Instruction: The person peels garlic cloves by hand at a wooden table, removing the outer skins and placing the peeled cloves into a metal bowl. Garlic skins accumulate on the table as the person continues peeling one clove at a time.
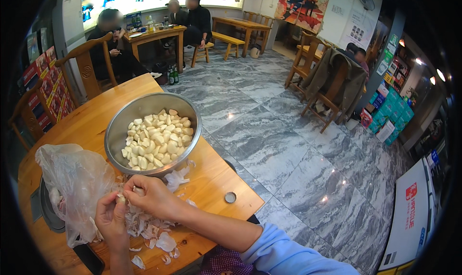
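Between the fingertips of my left hand (110, 217) is a garlic clove (121, 199) with some skin on it. My right hand (157, 197) meets it there, thumb and fingertip pinching its upper end. A second pale piece, apparently another garlic clove (138, 191), is tucked in the curled fingers of my right hand. Just beyond both hands stands a stainless steel bowl (117, 139) holding many peeled garlic cloves (158, 137). Papery garlic skins (151, 230) lie scattered on the wooden table (202, 217) beneath and beside my hands.
Left of my hands sits a crumpled clear plastic bag (77, 181), partly over a dark round dish (50, 210). A black phone-like object (88, 258) lies near the table edge. A bottle cap (230, 197) is at right. Seated people, wooden chairs (86, 72) and green bottles (173, 75) stand farther off.
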Motion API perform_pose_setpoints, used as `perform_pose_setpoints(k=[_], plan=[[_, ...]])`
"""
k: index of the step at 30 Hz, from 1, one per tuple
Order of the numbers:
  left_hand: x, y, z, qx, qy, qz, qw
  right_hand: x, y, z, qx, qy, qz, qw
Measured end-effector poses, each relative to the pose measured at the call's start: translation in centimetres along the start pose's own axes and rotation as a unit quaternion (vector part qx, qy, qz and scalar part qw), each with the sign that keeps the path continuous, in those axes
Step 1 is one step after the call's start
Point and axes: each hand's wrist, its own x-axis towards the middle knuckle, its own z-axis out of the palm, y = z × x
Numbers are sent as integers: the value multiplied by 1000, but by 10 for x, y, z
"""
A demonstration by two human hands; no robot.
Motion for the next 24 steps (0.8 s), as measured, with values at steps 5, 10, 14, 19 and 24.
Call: perform_pose_setpoints(k=[5,10,14,19,24], plan=[[0,-1,1,4,17,9,1000,4,5,0,-2,-6,6,1000],[4,-2,3,24,5,37,999,7,4,-2,-42,8,-28,999],[1,0,5,23,19,-36,999,-2,3,-3,-69,20,46,996],[-1,10,3,-131,-26,-60,989,-1,0,9,-43,35,-12,998],[2,15,3,-212,-45,-62,974,-2,-7,8,-84,39,-38,995]])
